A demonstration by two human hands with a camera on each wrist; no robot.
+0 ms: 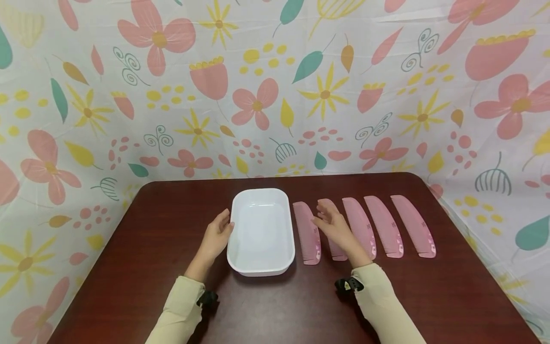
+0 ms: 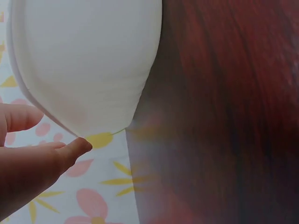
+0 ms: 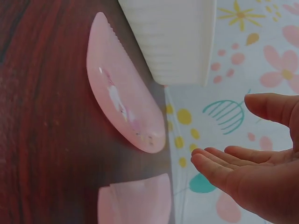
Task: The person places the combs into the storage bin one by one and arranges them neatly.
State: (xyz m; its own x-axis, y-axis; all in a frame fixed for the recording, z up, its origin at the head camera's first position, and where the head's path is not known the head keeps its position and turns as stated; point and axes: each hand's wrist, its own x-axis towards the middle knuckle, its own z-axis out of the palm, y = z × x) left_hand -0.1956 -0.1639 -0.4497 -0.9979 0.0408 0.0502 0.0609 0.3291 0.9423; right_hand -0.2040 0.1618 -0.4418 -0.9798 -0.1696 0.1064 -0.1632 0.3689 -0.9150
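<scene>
A white rectangular dish [image 1: 260, 274] with a raised rim stands on the table. By its left side is my left hand [image 1: 217, 236], thumb and fingers apart; whether they touch the rim [image 2: 29, 91] I cannot tell. Several pink combs lie in a row to the right of the dish. Over the second comb [image 1: 337, 253] hovers my right hand [image 1: 337, 229], holding nothing, its fingers spread from the thumb and partly covering that comb. The nearest comb to the dish [image 1: 307, 234] lies just left of this hand, and in the right wrist view the comb [image 3: 119, 91] shows a printed pattern.
Three more combs, the third [image 1: 360, 227], the fourth [image 1: 384, 227] and the rightmost [image 1: 413, 227], lie farther right. The dark reddish-brown table [image 1: 275, 310] has rounded far corners. A flower-print cloth [image 1: 258, 57] hangs behind it.
</scene>
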